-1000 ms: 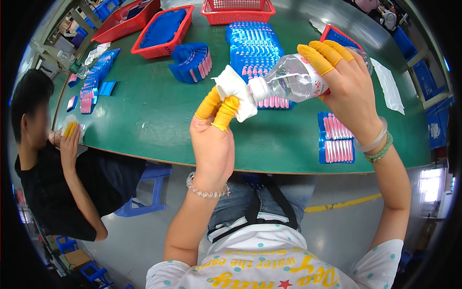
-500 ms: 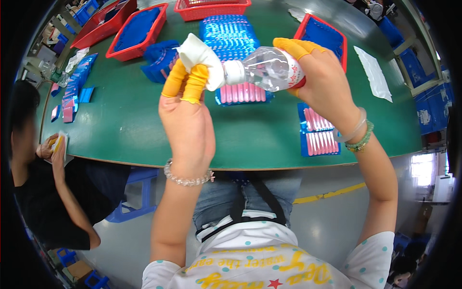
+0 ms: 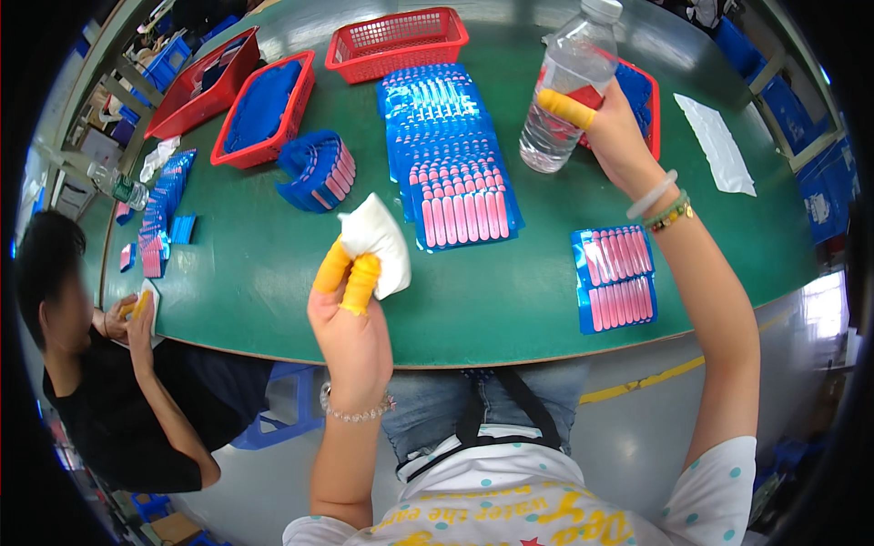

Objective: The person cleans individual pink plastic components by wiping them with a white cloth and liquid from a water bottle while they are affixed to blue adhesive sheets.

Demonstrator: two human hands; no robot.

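Note:
Yellow finger cots cover some fingers of both hands. My left hand (image 3: 350, 332) pinches a folded white cloth (image 3: 381, 244) above the near part of the green table. Off to the right, my right hand (image 3: 619, 136) grips a clear plastic bottle (image 3: 569, 82), upright with a slight tilt, with a white cap on and liquid inside. Between the hands lies a long overlapping stack of blue packs (image 3: 460, 168) with pink sticks. A smaller blue-and-pink pack (image 3: 616, 280) rests below my right forearm. A curled bundle of such packs (image 3: 319, 173) stands beyond the cloth.
Red baskets stand along the far side: one at the centre (image 3: 391, 64), one with blue material (image 3: 223, 136), another behind my right hand (image 3: 654, 118). A white sheet (image 3: 715, 141) lies at the right. At the left a co-worker (image 3: 118, 391) sits near more packs (image 3: 164, 209).
The bottle, earlier lying sideways with its cap end against the cloth, is now upright and farther to the right. My left hand with the cloth has come lower and nearer.

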